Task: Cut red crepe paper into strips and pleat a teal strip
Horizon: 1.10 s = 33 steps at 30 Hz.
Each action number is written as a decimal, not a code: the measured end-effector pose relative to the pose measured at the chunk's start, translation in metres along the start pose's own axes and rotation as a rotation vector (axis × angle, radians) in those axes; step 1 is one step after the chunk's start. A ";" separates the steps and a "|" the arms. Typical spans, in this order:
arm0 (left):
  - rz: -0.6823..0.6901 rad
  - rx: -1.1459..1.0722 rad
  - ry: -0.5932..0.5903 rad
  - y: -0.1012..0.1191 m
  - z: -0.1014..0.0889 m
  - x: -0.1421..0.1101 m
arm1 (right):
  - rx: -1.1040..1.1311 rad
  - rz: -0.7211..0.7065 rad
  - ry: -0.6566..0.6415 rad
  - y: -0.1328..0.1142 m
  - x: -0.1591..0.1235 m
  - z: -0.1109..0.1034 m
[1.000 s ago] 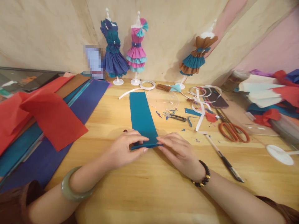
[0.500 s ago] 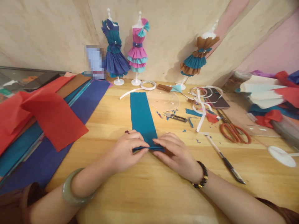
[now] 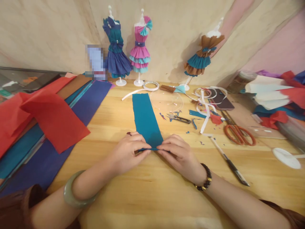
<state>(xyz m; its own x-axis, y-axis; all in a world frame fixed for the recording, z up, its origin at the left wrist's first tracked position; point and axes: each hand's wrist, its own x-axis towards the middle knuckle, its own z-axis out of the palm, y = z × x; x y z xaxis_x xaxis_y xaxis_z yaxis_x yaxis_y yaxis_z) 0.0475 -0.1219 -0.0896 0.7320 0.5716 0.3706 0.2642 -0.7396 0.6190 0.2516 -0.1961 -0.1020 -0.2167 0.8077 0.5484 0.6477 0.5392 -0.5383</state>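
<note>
A teal strip of crepe paper (image 3: 146, 117) lies lengthwise on the wooden table, its near end folded over into a narrow band. My left hand (image 3: 131, 151) pinches the left part of that folded edge between thumb and fingers. On the right part of the same edge, my right hand (image 3: 177, 152) is closed in a similar pinch. Both sets of fingertips are close together at the fold, which they partly cover. Beyond the strip's right side lie small black thread snips (image 3: 178, 118) among blue and red paper scraps.
Red paper (image 3: 62, 124) overlaps blue sheets (image 3: 52, 162) at left. Three mannequins in paper dresses (image 3: 140, 52) line the wall. Orange-handled scissors (image 3: 239, 135), a pen (image 3: 234, 170), curled white tape (image 3: 206, 117) and a phone (image 3: 222, 100) lie at right. A roll of tape (image 3: 151, 86) sits behind the strip.
The fold at the near end is pressed flatter and narrower. My right hand's fingers have closed from a looser hold to a pinch; my left hand has barely moved.
</note>
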 end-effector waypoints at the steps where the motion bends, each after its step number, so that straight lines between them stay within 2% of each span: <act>1: 0.004 0.002 0.004 0.000 0.000 0.000 | 0.000 0.001 -0.003 0.000 0.000 0.000; 11: 0.020 0.071 -0.073 0.001 0.000 0.000 | -0.008 -0.006 -0.016 0.000 0.000 0.001; 17: -0.014 0.189 -0.048 0.000 -0.002 -0.002 | -0.012 -0.003 -0.004 0.001 0.000 -0.001; 23: 0.057 0.239 -0.046 -0.004 -0.002 -0.003 | -0.023 -0.014 0.024 0.002 -0.001 -0.001; 30: 0.095 0.215 0.081 -0.004 -0.006 0.000 | 0.011 0.006 0.059 0.003 -0.002 -0.003; 33: 0.153 0.172 0.140 -0.004 -0.006 0.001 | 0.032 0.008 0.059 0.003 -0.002 -0.004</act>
<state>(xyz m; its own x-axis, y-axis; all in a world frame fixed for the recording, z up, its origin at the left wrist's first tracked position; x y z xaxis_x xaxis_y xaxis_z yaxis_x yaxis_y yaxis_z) 0.0435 -0.1162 -0.0882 0.6807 0.4835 0.5503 0.2687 -0.8637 0.4264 0.2571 -0.1968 -0.1023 -0.1671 0.7970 0.5804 0.6256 0.5407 -0.5624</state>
